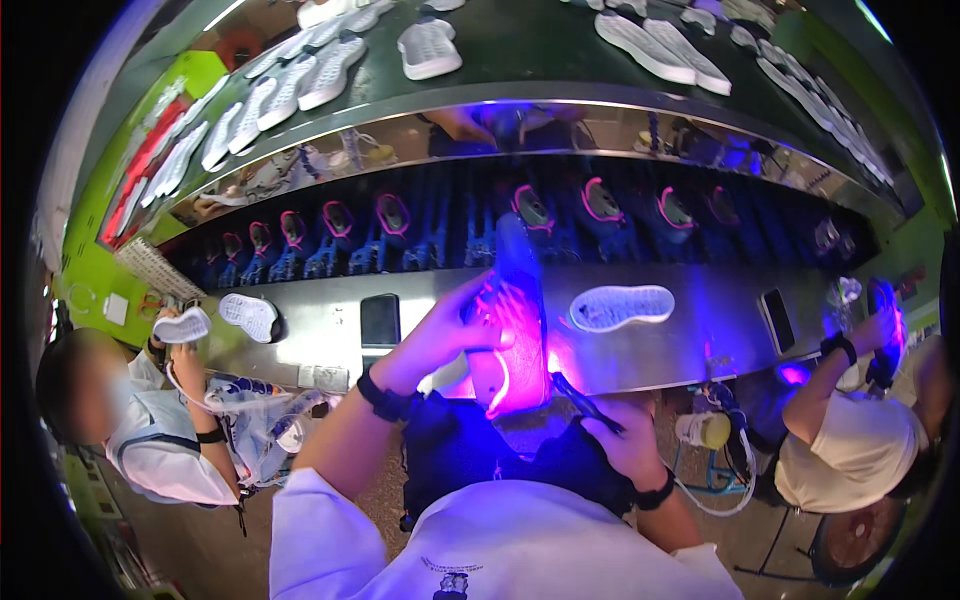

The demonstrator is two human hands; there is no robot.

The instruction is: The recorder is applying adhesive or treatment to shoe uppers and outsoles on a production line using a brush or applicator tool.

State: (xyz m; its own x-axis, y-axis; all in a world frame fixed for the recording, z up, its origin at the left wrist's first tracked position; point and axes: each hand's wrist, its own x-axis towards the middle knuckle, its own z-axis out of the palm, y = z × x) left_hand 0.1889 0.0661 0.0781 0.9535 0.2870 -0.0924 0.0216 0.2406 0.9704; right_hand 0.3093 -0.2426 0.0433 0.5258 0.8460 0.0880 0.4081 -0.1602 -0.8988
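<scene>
My left hand (452, 325) grips a shoe upper (513, 372) from its left side and holds it lengthwise over the bench edge. Strong violet and pink light floods the upper, so its true colour is hard to tell. A pale curved line shows at its near end. Lower right, my right hand (628, 440) is closed around a slim dark-handled brush (578, 396), whose tip points at the upper's near right edge. Whether the tip touches cannot be made out. A white shoe sole (622, 307) lies on the bench to the right of the upper.
Phones (380, 320) (776, 320) lie on the metal bench (690, 350). Behind it, several pink-edged uppers (392, 213) stand in a dark rack. White soles (430, 48) line the green belt (520, 60) above. Co-workers sit left (160, 430) and right (850, 430); a jar (703, 430) stands nearby.
</scene>
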